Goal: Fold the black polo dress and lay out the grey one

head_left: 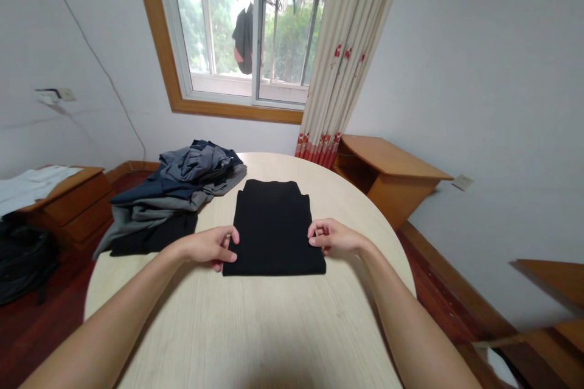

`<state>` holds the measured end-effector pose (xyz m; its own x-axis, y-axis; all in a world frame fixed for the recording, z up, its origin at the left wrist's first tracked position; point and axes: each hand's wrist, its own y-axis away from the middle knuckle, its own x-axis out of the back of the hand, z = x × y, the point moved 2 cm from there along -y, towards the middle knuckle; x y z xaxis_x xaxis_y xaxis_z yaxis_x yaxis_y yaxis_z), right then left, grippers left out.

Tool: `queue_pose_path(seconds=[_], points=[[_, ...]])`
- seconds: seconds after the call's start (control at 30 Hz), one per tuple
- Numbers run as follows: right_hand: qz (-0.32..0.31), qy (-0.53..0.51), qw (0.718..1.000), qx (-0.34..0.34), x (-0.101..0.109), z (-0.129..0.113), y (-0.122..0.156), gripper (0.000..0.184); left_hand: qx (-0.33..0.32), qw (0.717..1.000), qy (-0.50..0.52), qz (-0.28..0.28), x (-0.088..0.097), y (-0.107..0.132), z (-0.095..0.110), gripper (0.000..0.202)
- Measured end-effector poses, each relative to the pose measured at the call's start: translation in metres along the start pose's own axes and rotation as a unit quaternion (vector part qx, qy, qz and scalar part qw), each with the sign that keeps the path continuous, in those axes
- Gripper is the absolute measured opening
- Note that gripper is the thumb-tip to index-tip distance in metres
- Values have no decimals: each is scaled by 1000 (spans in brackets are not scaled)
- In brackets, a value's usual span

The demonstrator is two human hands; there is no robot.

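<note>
A black garment (274, 225), folded into a neat flat block, lies on the round pale wooden table (274, 316) in front of me. At its left edge is my left hand (212, 246), its fingers curled and the thumb and index tips on the cloth, closed lightly around the side. My right hand (335, 236) grips the opposite edge between thumb and curled fingers. The cloth stays flat under both hands; the fingertips beneath its edges are partly hidden. The kind of garment does not show.
A loose heap of grey, navy and black clothes (177, 188) sits at the table's left back. Beyond the table are a wooden desk (392, 161), a patterned curtain (347, 61) and a window. To the left stand a wooden cabinet (77, 206) and a black bag (22, 261).
</note>
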<state>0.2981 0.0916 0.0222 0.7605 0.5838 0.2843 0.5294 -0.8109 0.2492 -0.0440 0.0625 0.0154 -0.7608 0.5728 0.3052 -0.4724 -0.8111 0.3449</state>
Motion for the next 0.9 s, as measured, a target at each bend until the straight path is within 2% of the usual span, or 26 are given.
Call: queue_pose_path(seconds=[0.1,0.17,0.23,0.27,0.3,0.33,0.43,0.5,0.57,0.7,0.8,0.9], points=[[-100,56,993,-34,-3,-7,13,36,7,993,-74,-95,-5,9,1,39],[-202,72,974,-68,-8,-12,22,38,8,972,-74,-222,-10,16,4,38],[-296,57,949,-96,-12,-17,30,44,19,937,-32,-346,-11,25,8,43],[-318,42,942,-103,-12,-18,32,49,30,928,-9,-370,-9,27,9,48],[-314,28,943,-105,-12,-19,32,54,41,933,10,-356,-5,28,9,52],[-286,15,953,-102,-10,-18,30,57,52,950,22,-309,0,26,9,53],[-136,-21,987,-84,-3,-8,15,56,74,993,36,-84,16,15,1,51],[-47,-52,996,-56,-1,-1,3,52,69,996,38,40,20,6,-5,53],[26,-83,996,-17,-2,3,-8,50,47,991,31,122,20,-5,-8,56],[146,-123,981,39,-10,5,-31,47,-19,966,-57,252,23,-27,-9,51],[185,-166,967,54,-15,8,-47,47,-63,914,-173,362,33,-38,-7,43],[203,-199,957,52,-17,13,-60,44,-44,874,-264,406,40,-47,-7,36]])
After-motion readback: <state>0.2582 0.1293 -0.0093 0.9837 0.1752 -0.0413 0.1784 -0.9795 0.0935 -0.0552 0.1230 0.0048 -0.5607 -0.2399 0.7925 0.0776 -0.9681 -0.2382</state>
